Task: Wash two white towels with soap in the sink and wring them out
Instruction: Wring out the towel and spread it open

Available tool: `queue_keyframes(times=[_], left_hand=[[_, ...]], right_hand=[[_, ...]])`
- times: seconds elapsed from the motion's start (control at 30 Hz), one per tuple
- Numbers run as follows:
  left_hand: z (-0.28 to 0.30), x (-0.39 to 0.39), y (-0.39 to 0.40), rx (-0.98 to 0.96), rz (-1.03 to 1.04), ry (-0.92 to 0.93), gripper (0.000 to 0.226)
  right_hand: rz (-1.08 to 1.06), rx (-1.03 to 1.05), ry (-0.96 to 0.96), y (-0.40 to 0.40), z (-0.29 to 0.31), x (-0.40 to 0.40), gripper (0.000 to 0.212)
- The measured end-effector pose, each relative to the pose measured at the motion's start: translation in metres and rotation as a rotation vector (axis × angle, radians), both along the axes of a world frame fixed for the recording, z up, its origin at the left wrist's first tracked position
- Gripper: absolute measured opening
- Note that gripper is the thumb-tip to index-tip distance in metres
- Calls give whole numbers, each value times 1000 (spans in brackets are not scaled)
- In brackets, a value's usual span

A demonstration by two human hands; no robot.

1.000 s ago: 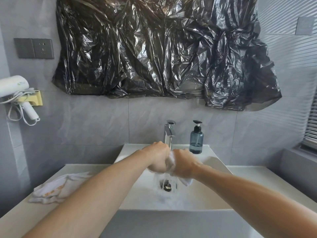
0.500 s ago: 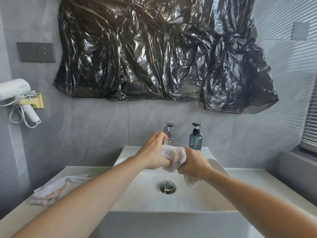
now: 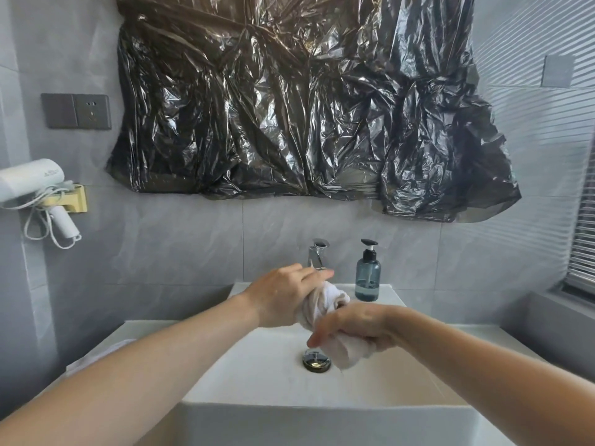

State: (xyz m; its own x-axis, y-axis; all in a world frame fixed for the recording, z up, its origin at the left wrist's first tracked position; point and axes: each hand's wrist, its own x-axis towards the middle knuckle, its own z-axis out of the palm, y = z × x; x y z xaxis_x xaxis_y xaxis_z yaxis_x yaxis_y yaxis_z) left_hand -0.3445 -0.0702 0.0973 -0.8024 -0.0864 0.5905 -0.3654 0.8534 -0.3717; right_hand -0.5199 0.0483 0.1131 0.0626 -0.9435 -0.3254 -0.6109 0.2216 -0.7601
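Observation:
A wet white towel (image 3: 325, 302) is twisted into a roll above the white sink (image 3: 264, 375). My left hand (image 3: 283, 299) grips its upper end, just in front of the chrome tap (image 3: 318, 254). Lower and nearer, my right hand (image 3: 354, 326) grips the bottom end, whose tip (image 3: 346, 357) hangs over the drain plug (image 3: 316, 360). No water runs from the tap. A blue soap bottle (image 3: 368, 275) with a black pump stands on the sink's back rim, right of the tap. The second white towel (image 3: 96, 355) lies on the counter at the left, mostly behind my left forearm.
Black plastic sheeting (image 3: 306, 101) covers the wall above the sink. A white hair dryer (image 3: 32, 180) hangs in a holder at the far left, below a grey socket plate (image 3: 76, 111). A window with blinds (image 3: 582, 246) is at the right edge.
The water has stopped. Both hands have lifted the towel up from the drain, and the towel is now twisted between them, left hand higher, right hand lower. The view has tilted down slightly.

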Motion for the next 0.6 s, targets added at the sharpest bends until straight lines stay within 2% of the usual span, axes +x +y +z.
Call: queue_keyframes(times=[0.07,0.17,0.27,0.37,0.5,0.6], left_hand=[[10,-5,7,111,212,-103,48],[18,-17,19,190,496,-231,39],[12,-26,19,250,558,-252,30],[3,-32,15,319,601,-273,17],[-9,-41,19,428,628,-235,13],[-17,-45,20,514,642,-193,12]], right_hand=[[-49,-161,133,-6,-4,8,35],[-116,-352,241,-13,-11,17,24],[-110,-432,430,-20,-22,21,29],[-133,-493,505,-34,-39,15,26],[3,-664,710,-40,-52,3,16],[-37,-654,713,-51,-67,-10,5]])
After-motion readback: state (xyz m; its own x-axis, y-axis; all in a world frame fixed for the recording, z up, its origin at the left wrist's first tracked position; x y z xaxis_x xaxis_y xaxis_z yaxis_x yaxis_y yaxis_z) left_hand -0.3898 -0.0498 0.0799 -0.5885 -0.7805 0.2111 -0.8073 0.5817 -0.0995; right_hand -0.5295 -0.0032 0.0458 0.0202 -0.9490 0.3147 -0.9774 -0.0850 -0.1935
